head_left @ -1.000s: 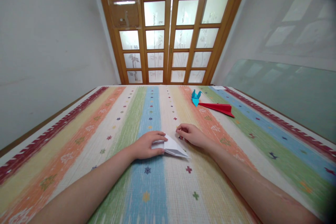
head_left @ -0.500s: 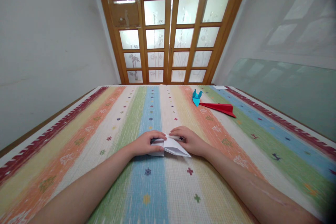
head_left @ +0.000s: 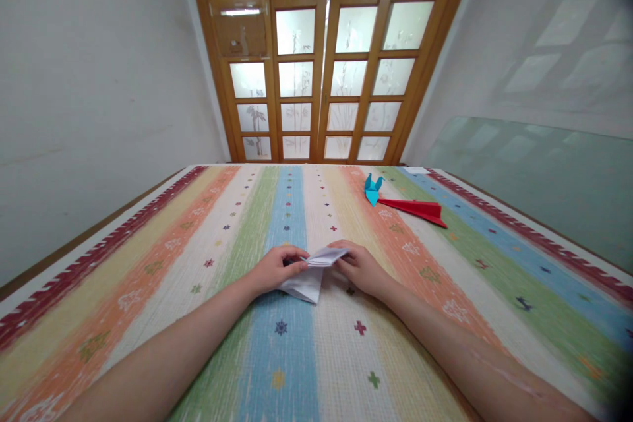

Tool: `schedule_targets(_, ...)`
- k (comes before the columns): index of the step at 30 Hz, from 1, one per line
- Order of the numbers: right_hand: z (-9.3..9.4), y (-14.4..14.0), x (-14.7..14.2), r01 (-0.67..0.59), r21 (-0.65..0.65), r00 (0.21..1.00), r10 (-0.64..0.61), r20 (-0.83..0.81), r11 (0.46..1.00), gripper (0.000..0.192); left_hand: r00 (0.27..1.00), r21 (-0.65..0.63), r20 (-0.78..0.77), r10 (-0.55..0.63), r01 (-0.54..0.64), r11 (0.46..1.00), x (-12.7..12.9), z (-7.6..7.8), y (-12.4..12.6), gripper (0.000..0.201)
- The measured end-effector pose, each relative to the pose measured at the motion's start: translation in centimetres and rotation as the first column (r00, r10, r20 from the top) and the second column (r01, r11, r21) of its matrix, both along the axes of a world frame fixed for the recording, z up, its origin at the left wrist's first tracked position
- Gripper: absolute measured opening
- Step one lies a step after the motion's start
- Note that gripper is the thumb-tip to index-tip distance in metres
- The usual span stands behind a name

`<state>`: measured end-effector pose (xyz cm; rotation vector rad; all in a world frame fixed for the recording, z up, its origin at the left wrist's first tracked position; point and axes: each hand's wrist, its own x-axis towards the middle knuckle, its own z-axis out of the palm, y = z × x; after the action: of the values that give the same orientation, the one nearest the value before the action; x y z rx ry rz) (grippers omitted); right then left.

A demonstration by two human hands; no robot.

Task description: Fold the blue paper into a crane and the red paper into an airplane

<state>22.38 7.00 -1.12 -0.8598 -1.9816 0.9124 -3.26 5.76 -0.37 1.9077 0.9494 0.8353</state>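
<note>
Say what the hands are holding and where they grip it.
Both hold one white folded paper: left hand pinches its left edge, right hand its raised right flap. The lower point hangs toward the striped cloth.

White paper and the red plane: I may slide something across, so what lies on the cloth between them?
The head view shows only bare striped cloth between the white paper and the red plane; the right hand holds the paper's near edge.

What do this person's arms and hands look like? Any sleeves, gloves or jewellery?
Both forearms are bare, with no sleeve in view. The left hand and right hand wear no gloves, and no rings, watch or bracelet show. The fingers are bare too.
</note>
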Motion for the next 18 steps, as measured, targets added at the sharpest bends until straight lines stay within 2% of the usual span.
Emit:
schedule_targets(3,0.2,-0.1,-0.3,0.004,-0.21,0.99,-0.034,-0.137,0.978,0.019,0.994,-0.058,0.095,0.052,-0.047,0.997,0.3,-0.1,0.0,0.033)
schedule_targets(5,0.4,-0.4,-0.5,-0.005,-0.323,0.98,-0.06,-0.191,0.946,0.025,0.983,-0.159,0.167,0.082,-0.055,0.986,0.7,-0.2,-0.2,0.034)
schedule_targets(8,0.6,-1.0,-0.9,-0.012,-0.494,0.973,-0.103,-0.205,0.869,0.031,0.951,-0.355,0.276,0.141,-0.035,0.934,1.4,-0.3,-0.5,0.039)
schedule_targets(10,0.5,-1.3,-1.1,0.002,-0.573,0.973,-0.134,-0.188,0.82,0.033,0.918,-0.42,0.343,0.2,-0.041,0.907,1.7,-0.4,-0.7,0.043)
schedule_targets(13,0.3,-1.2,-1.2,0.014,-0.629,0.964,-0.178,-0.198,0.777,0.034,0.879,-0.405,0.401,0.259,-0.084,0.91,1.9,-0.4,-0.9,0.039)
schedule_targets(18,0.1,-0.6,-1.1,-0.049,-0.672,0.928,-0.215,-0.304,0.739,0.031,0.907,-0.293,0.345,0.241,-0.14,0.946,2.0,-0.3,-0.9,0.028)
